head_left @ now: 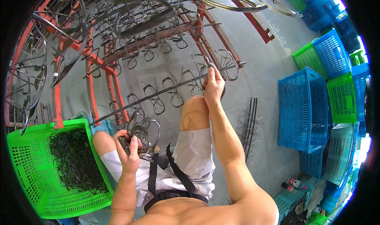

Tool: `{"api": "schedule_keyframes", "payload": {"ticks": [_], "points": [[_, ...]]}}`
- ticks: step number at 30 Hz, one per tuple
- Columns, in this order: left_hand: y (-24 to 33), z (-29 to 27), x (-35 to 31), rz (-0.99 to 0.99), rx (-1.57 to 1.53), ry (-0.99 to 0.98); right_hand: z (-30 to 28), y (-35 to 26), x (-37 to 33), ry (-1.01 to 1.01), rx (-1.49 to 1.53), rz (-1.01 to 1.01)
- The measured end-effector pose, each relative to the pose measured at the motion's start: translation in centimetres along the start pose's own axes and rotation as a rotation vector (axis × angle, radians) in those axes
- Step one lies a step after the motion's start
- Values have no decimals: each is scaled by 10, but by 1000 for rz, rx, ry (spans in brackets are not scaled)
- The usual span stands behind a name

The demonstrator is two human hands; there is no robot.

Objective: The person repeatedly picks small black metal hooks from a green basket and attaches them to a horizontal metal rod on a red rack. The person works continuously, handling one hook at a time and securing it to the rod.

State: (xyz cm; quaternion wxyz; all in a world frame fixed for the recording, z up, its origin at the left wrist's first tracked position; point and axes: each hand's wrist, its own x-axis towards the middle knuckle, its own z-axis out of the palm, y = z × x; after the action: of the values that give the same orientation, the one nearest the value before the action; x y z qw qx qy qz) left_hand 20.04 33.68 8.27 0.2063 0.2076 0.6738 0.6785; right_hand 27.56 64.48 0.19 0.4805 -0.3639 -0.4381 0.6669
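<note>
My left hand [130, 150] is closed around a bunch of shiny, dark looped frames [155, 126] that look like spectacle frames, held above my lap. Farther forward, my right hand [214, 86] pinches one similar frame [201, 60] near the right end of a long thin rod [158, 91]. That rod slants across in front of my knees. Several looped frames [172, 93] hang along it, spaced apart. Whether the pinched frame touches the rod is hidden by my fingers.
Red metal racks [93, 62] with many hanging frames stand ahead and left. A green basket [29, 177] at left holds a heap of thin black pieces [77, 161]. Blue crates [295, 110] are stacked at right. Thin hooked rods [249, 124] lie on the floor, with bottles [295, 182] farther back.
</note>
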Motion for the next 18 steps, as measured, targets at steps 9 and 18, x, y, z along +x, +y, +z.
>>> {"api": "schedule_keyframes", "payload": {"ticks": [9, 18], "points": [[3, -1, 5, -86, -137, 59, 3, -2, 0, 15, -394, -170], [21, 5, 8, -159, -339, 155, -1, -4, 11, 10, -242, -44]]}}
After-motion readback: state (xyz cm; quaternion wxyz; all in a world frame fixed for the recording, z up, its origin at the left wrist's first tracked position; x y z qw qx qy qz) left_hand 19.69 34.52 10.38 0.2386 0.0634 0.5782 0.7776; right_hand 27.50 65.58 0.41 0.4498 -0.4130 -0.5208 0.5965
